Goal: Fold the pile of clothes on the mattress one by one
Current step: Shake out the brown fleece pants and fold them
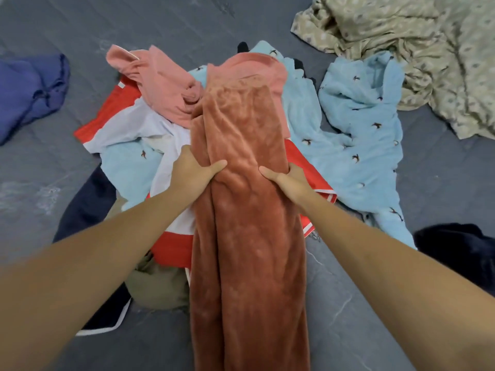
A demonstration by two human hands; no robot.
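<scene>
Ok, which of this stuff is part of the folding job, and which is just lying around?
In the job:
rust fleece garment, gripped by left hand and right hand
clothes pile under it

Lying about:
blue garment
patterned beige sheet
dark garment

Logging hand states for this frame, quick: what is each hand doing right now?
Left hand: grip closed on the left edge of the brown fleece.
Right hand: grip closed on the fleece's right edge.

Plush, faintly shiny rust-brown garment (249,210); fluffy pale-blue fleece (356,124); matt grey mattress (40,178).
</scene>
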